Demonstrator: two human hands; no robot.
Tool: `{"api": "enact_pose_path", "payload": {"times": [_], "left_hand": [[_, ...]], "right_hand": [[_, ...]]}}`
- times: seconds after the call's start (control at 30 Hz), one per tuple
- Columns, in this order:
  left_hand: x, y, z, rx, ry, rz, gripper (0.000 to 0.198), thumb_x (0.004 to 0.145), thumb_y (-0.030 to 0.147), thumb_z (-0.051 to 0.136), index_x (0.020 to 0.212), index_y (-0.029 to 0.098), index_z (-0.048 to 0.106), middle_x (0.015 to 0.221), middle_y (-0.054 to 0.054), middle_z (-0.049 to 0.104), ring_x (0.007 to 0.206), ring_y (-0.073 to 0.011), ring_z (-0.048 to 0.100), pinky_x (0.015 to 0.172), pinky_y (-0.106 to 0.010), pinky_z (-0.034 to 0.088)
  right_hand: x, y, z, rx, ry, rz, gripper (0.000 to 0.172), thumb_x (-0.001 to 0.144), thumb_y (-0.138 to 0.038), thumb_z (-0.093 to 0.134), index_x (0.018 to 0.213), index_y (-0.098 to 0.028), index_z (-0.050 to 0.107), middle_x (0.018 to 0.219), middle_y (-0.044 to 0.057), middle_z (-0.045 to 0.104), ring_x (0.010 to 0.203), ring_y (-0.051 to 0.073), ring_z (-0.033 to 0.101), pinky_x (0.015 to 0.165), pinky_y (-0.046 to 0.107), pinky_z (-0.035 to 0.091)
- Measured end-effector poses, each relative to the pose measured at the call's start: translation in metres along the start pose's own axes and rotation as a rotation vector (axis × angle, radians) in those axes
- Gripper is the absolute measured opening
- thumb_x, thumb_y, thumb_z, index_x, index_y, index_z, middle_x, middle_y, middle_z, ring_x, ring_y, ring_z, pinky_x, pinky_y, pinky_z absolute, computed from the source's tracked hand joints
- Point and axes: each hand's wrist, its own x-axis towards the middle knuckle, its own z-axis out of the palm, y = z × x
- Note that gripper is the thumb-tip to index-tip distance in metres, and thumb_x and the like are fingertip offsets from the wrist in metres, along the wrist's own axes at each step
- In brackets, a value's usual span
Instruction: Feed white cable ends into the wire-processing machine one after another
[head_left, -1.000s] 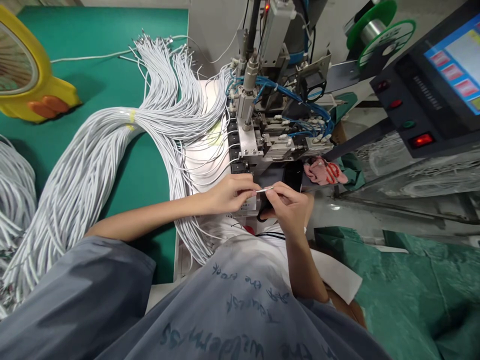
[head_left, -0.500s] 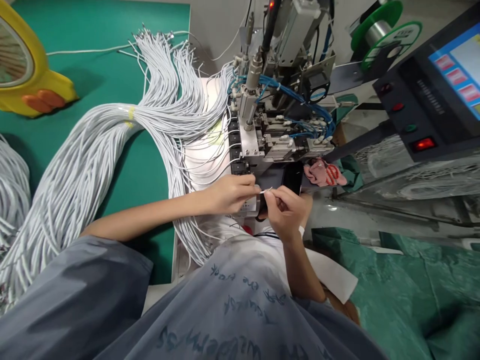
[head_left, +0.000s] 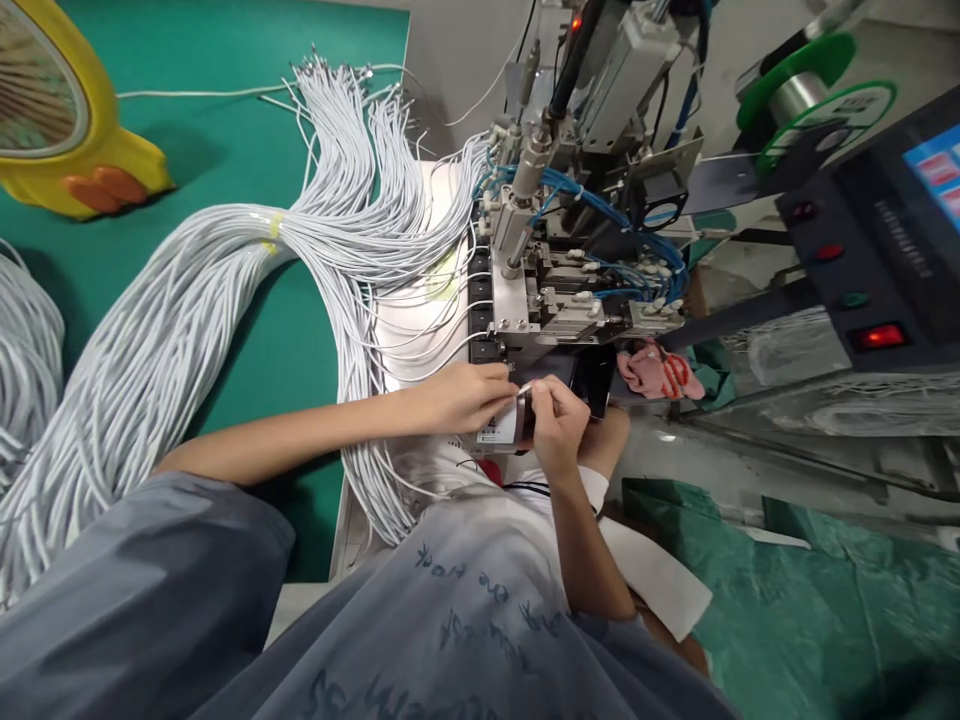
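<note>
Left hand (head_left: 480, 397) and right hand (head_left: 559, 425) are both pinching a small white piece (head_left: 525, 388), grip pretty narrow. It's sitting between them near the machine (head_left: 512, 295), and white cables (head_left: 187, 290) are sprawling over the surface (head_left: 259, 350).

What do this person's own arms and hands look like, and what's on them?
The left hand and right hand are human, with no gloves visible. Both forearms are uncovered. A loose grey-blue sleeve covers the left upper arm; the matching shirt fades whitish in front and bears dark lettering.

Smooth, plastic-looking white cables (head_left: 202, 260)
</note>
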Motion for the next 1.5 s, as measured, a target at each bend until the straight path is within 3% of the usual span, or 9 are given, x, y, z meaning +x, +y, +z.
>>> {"api": "enact_pose_path", "payload": {"times": [0.13,0.33,0.57,0.97,1.1,1.27,1.33,1.43,1.5], "left_hand": [[0.005,-0.020,-0.004,0.291,-0.118,-0.101,0.031,0.094,0.019,0.033,0.095,0.008,0.063,0.090,-0.010,0.054,0.051,-0.0064,0.048,0.049,-0.022,0.039],[0.007,-0.030,-0.001,0.416,-0.257,-0.117,0.030,0.089,0.012,0.040,0.114,0.011,0.057,0.095,-0.010,0.055,0.056,-0.0100,0.055,0.053,-0.023,0.044],[0.007,-0.030,0.000,0.473,-0.286,-0.081,0.049,0.088,0.011,0.042,0.137,0.018,0.040,0.096,-0.009,0.054,0.055,-0.0099,0.055,0.052,-0.023,0.044],[0.010,-0.027,0.000,0.550,-0.289,-0.068,0.046,0.088,0.011,0.042,0.133,0.018,0.043,0.103,-0.011,0.051,0.058,-0.0096,0.057,0.048,-0.022,0.040],[0.010,-0.022,-0.005,0.559,-0.299,-0.067,0.040,0.086,0.010,0.043,0.125,0.012,0.051,0.097,-0.012,0.054,0.059,-0.0127,0.057,0.046,-0.024,0.037],[0.011,-0.007,-0.020,0.577,-0.391,-0.226,0.019,0.080,0.006,0.045,0.083,0.008,0.064,0.079,-0.011,0.058,0.068,-0.0196,0.060,0.049,-0.027,0.036],[0.011,-0.004,-0.024,0.573,-0.393,-0.271,0.019,0.080,0.005,0.045,0.082,0.009,0.063,0.082,-0.012,0.059,0.069,-0.0196,0.060,0.048,-0.026,0.034],[0.010,-0.006,-0.025,0.582,-0.359,-0.326,0.023,0.083,0.006,0.042,0.092,0.009,0.062,0.087,-0.013,0.059,0.065,-0.0180,0.060,0.047,-0.026,0.030],[0.009,-0.011,-0.024,0.612,-0.304,-0.373,0.028,0.085,0.006,0.038,0.102,0.008,0.060,0.086,-0.013,0.059,0.064,-0.0186,0.060,0.048,-0.027,0.029]], "right_hand": [[0.023,0.031,-0.004,0.008,-0.133,0.144,0.027,0.088,-0.040,0.046,0.081,-0.018,0.060,0.063,-0.002,0.046,0.057,0.011,0.040,0.053,0.025,0.032],[0.039,0.050,0.007,0.127,-0.233,0.216,0.033,0.086,-0.047,0.047,0.066,-0.021,0.045,0.054,-0.006,0.030,0.050,0.010,0.028,0.048,0.024,0.024],[0.038,0.055,0.009,0.139,-0.255,0.220,0.033,0.085,-0.046,0.049,0.065,-0.021,0.044,0.054,-0.006,0.029,0.051,0.010,0.026,0.049,0.024,0.023],[0.042,0.054,0.008,-0.013,-0.265,0.137,0.030,0.089,-0.044,0.045,0.071,-0.020,0.047,0.057,-0.005,0.036,0.054,0.010,0.034,0.053,0.025,0.027],[0.042,0.061,0.015,0.077,-0.228,0.156,0.035,0.087,-0.049,0.045,0.067,-0.020,0.044,0.056,-0.005,0.032,0.053,0.010,0.030,0.050,0.024,0.026],[0.044,0.063,0.021,0.069,-0.158,0.159,0.038,0.086,-0.050,0.047,0.062,-0.021,0.041,0.054,-0.006,0.030,0.051,0.010,0.030,0.049,0.024,0.027],[0.041,0.057,0.017,0.012,-0.064,0.129,0.036,0.087,-0.045,0.046,0.061,-0.021,0.041,0.054,-0.005,0.032,0.051,0.010,0.032,0.049,0.024,0.028],[0.020,0.035,0.011,-0.081,0.202,0.006,0.030,0.090,-0.036,0.043,0.065,-0.020,0.045,0.057,-0.004,0.039,0.053,0.010,0.037,0.052,0.024,0.031],[-0.003,0.016,0.014,-0.140,0.234,-0.123,0.026,0.090,-0.029,0.043,0.068,-0.020,0.051,0.059,-0.002,0.047,0.054,0.011,0.043,0.054,0.025,0.034]]}}
